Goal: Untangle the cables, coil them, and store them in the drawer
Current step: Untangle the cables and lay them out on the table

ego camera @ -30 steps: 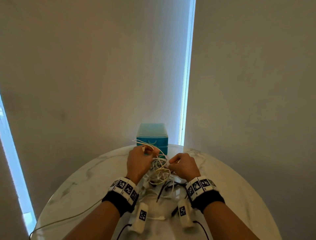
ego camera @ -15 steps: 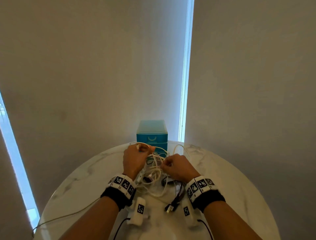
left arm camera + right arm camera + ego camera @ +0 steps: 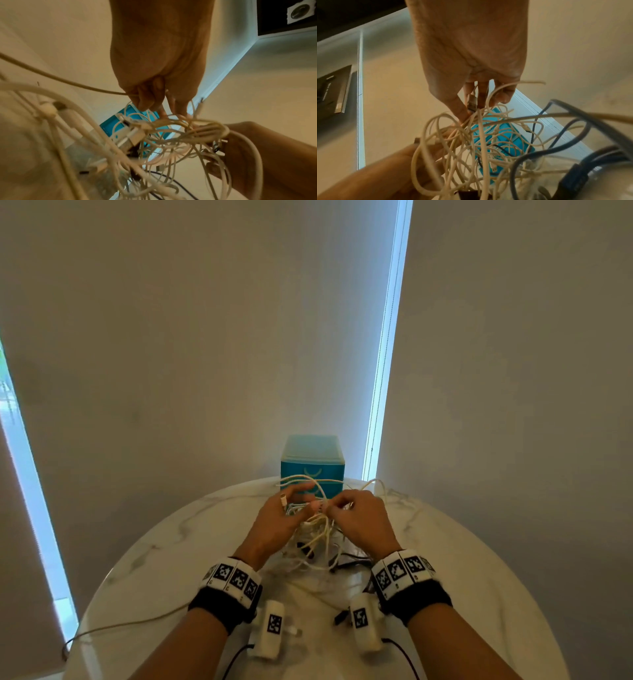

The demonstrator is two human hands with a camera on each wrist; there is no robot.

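Note:
A tangle of white cables (image 3: 317,530) with a few dark ones hangs between both hands above the round marble table (image 3: 164,549). My left hand (image 3: 284,517) holds white strands, fingers curled round them (image 3: 145,100). My right hand (image 3: 356,515) pinches a cable with a metal plug (image 3: 471,103) at the top of the knot. The same cable tangle (image 3: 180,135) fills both wrist views (image 3: 479,142). Behind the hands stands a teal drawer unit (image 3: 312,465), its drawers closed.
One white cable (image 3: 126,625) trails from the pile over the table's left edge. A black cable end (image 3: 340,618) lies near my right wrist. The drawer unit sits at the table's far edge against pale blinds (image 3: 205,337).
Both hands have risen and come closer together, lifting the tangle off the table. The right hand moved left to the knot's top, beside the left hand's fingers.

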